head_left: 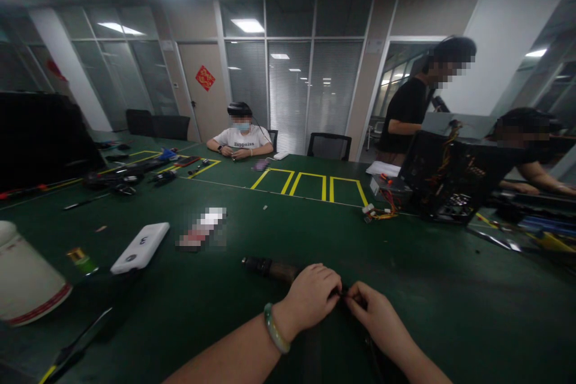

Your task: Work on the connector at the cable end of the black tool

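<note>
A dark, rod-shaped tool (281, 271) with a narrow tip pointing left lies low over the green table. My left hand (312, 297), with a jade-coloured bangle at the wrist, is closed over the tool's right part and hides it. Close beside it, my right hand (371, 309) has thumb and forefinger pinched together at a small dark piece by the left fingertips. What that piece is cannot be made out. A thin dark line, perhaps a cord, runs down below the right hand. Both hands nearly touch.
A white power bank (140, 247), a small green bottle (82, 261), a large pale container (27, 276) and a yellow-handled screwdriver (74, 345) lie left. An open computer case (443, 177) with loose wires stands right. Three people are around the table; yellow tape (310, 175) marks it.
</note>
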Demonstrator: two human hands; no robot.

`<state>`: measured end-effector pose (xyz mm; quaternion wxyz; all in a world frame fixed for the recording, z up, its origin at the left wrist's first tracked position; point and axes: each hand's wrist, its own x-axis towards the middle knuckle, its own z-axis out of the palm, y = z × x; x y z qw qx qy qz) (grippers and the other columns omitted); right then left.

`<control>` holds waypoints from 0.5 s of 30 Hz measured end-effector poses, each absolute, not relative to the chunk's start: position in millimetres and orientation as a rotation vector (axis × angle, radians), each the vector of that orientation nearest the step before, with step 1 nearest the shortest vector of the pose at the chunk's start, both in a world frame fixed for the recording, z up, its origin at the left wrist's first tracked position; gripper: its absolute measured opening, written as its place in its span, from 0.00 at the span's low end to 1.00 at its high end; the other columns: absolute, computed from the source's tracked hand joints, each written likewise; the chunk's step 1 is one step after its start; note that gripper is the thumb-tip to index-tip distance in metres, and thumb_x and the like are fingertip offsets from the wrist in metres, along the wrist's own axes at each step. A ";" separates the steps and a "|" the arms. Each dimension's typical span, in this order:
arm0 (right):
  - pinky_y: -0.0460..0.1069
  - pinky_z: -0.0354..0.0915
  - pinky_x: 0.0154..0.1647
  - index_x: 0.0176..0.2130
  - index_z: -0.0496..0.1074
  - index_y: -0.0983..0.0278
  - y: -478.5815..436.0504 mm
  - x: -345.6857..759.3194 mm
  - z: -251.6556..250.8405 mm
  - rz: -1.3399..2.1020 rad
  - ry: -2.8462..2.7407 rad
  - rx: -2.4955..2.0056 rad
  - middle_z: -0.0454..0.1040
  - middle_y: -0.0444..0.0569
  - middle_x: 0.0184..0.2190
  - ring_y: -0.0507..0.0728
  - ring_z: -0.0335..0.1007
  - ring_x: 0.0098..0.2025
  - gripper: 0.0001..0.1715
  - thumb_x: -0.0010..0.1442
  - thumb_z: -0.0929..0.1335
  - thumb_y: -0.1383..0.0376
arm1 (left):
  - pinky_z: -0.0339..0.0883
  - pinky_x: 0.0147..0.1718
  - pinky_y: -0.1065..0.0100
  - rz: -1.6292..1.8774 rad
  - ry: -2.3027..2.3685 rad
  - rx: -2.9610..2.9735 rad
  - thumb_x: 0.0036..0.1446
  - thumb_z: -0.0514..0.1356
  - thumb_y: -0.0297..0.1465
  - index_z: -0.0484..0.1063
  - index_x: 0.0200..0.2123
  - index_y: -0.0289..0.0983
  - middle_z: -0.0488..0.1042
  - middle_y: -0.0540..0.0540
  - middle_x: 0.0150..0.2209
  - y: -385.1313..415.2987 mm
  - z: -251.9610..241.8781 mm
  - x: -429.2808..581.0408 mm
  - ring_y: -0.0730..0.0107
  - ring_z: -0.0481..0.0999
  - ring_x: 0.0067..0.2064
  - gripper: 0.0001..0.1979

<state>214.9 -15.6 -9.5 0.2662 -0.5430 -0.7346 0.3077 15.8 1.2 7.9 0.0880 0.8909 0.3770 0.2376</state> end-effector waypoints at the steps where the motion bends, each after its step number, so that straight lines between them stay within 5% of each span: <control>1: 0.45 0.58 0.30 0.32 0.69 0.62 -15.6 214.8 -9.3 0.834 -1.984 -1.465 0.71 0.42 0.26 0.53 0.67 0.29 0.07 0.61 0.64 0.63 | 0.59 0.55 0.61 0.705 1.116 2.656 0.59 0.60 0.28 0.69 0.39 0.39 0.74 0.50 0.42 1.3 7.6 15.8 0.67 0.71 0.47 0.04; 15: 0.46 0.59 0.30 0.33 0.70 0.62 -17.6 214.4 -8.4 0.850 -1.972 -1.463 0.73 0.42 0.27 0.53 0.68 0.30 0.08 0.62 0.64 0.63 | 0.58 0.55 0.60 0.756 1.069 2.617 0.58 0.60 0.27 0.70 0.38 0.39 0.74 0.50 0.43 0.5 7.8 14.4 0.65 0.71 0.48 0.05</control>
